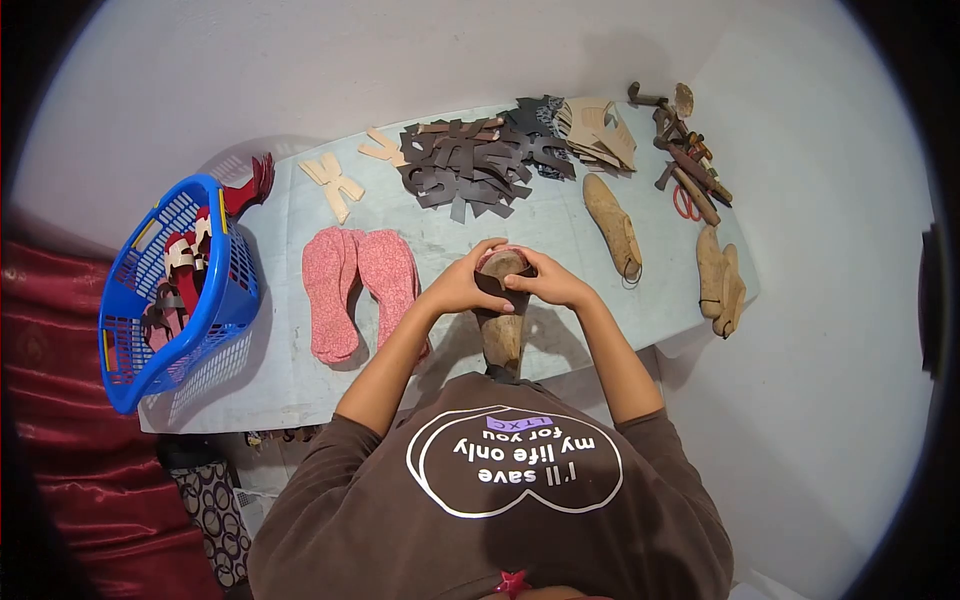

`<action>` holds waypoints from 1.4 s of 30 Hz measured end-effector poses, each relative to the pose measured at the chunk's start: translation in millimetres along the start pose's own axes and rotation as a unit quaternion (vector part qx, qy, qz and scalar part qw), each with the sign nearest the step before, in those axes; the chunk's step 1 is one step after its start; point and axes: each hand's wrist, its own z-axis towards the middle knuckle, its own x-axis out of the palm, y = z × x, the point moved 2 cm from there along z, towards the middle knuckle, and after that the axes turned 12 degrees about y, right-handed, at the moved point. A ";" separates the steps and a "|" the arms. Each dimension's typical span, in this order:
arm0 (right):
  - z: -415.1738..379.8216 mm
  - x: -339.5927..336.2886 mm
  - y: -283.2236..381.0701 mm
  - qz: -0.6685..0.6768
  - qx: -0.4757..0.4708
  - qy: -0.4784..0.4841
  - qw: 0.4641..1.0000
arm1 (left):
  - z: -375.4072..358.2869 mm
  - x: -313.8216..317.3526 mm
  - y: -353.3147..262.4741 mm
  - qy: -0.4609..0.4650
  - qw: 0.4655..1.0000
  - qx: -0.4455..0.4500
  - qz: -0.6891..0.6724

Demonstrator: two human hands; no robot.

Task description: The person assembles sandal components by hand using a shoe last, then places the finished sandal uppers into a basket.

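Note:
A wooden shoe last (502,342) lies in front of my torso, its far end pointing away from me. Around its far part wraps a dark brown strap piece (490,290), with a bit of reddish material showing at the tip. My left hand (470,285) grips the strap and last from the left, thumb on top. From the right, my right hand (548,279) closes on the same strap, its thumb across the top. Fingers under the last are hidden. To the left of my hands lie stacks of pink insoles (332,295).
A blue basket (215,320) of strap pieces stands at the left edge of the table (270,370). Dark cut pieces (465,165), cream pieces (333,185) and beige sheets (600,135) lie at the back. More lasts (612,225), hammers (695,165) and red-handled scissors (684,204) lie right.

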 end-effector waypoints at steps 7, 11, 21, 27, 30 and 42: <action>0.3 6.1 5.2 -0.072 0.037 -0.034 0.996 | 2.8 -4.5 3.9 0.110 0.992 -0.052 -0.028; -1.8 5.1 14.5 -0.062 0.045 -0.023 0.997 | 2.2 -5.0 -4.1 0.091 0.995 0.002 -0.044; -0.9 4.7 3.6 -0.078 0.038 -0.063 0.994 | 1.7 -7.1 -1.4 0.119 0.990 0.002 -0.077; -11.2 22.8 -17.8 0.043 0.101 -0.235 0.966 | -3.8 -13.5 9.2 0.107 0.989 -0.034 -0.098; -16.1 36.0 -22.3 0.125 0.084 -0.274 0.950 | -5.0 -15.3 11.2 0.102 0.988 -0.029 -0.108; -12.0 41.1 -38.4 0.143 -0.002 -0.290 0.946 | -2.9 -22.8 29.6 0.070 0.987 -0.074 -0.125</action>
